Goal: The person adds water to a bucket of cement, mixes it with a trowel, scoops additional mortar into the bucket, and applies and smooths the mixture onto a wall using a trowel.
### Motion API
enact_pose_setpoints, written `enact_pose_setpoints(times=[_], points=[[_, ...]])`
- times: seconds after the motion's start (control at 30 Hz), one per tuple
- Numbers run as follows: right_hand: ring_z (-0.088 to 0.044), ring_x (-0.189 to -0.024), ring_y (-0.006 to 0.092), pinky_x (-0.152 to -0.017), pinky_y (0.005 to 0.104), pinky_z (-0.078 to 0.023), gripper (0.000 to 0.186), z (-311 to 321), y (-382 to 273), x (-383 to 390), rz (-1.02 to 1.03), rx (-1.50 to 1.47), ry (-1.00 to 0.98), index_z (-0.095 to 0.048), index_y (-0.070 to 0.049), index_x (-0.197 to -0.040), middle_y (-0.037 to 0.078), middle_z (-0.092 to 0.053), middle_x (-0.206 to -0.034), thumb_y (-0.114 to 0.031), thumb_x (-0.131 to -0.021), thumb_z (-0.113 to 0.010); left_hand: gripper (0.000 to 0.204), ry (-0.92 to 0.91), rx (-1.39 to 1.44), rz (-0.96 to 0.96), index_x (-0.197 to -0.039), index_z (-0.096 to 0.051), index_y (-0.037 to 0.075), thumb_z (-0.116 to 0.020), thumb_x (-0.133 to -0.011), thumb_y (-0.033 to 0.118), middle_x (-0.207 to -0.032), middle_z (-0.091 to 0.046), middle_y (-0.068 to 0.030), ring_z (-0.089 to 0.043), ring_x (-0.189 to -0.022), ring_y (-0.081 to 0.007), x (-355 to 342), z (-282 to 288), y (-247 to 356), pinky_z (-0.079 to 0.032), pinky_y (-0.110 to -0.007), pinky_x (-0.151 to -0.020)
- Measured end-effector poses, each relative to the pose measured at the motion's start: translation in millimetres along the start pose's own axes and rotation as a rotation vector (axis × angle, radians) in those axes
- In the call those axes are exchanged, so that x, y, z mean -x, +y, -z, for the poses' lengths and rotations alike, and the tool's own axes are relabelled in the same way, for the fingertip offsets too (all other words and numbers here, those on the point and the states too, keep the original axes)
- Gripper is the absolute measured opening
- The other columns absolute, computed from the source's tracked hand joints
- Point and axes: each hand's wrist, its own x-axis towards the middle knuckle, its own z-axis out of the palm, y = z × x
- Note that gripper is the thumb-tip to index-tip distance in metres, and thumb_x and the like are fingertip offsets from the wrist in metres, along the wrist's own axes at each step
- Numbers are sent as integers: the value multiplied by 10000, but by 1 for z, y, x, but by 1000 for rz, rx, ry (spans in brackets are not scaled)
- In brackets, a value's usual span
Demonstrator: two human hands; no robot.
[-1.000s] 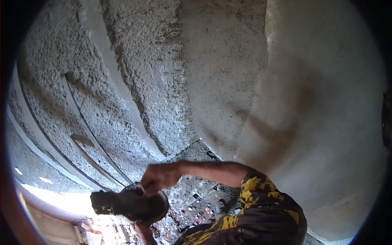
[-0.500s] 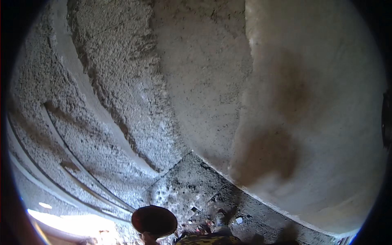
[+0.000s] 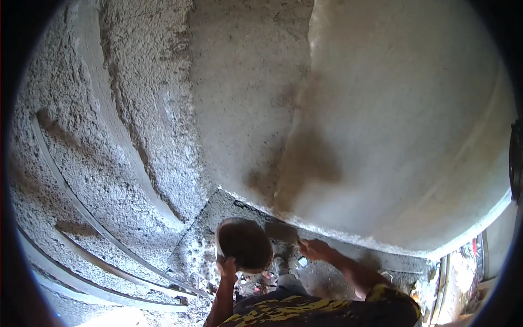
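Observation:
A round, dark bowl (image 3: 245,244) is low in the middle of the view, its inside in shadow so its contents cannot be made out. My left hand (image 3: 226,267) is closed on its near left rim. Just right of the bowl is a flat trowel (image 3: 281,232), its blade toward the bowl. My right hand (image 3: 317,250) is wrapped round the trowel's handle end. Beyond both tools rises a wall (image 3: 381,163) with a smooth plaster coat, and a rougher grey strip (image 3: 245,98) runs along its left side.
A coarse, unsmoothed wall (image 3: 81,131) meets it at a corner on the left. Several long strips (image 3: 71,196) lean there, reaching down to the floor. Debris (image 3: 256,283) litters the floor by my feet. More rubble and upright pieces (image 3: 452,278) stand at the far right.
The bowl has moved up and right, away from the lower edge. My right arm has come into view with the trowel beside the bowl. The view has shifted rightward.

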Motion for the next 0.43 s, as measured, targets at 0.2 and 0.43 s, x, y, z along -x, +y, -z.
enact_pose_setpoints(times=[0.2,0.43], points=[[-613,-685,388,-585,474,-487,219,23,-96,-89,378,460,-61,-584,-49,-834,205,-611,-720,-248,-804,-497,352,-73,-103,-443,-1010,-513,-20,-506,-660,17,-776,-545,-83,-525,-606,-185,18,-11,13,-426,-311,-523],[-640,-782,342,-695,439,-502,176,-52,-159,-96,525,448,-205,-679,-74,-795,178,-655,-808,-178,-737,-550,476,30,-124,-556,-1146,-535,17,-525,-672,52,-857,-607,-96,-559,-726,-139,6,27,13,-451,-275,-608]])
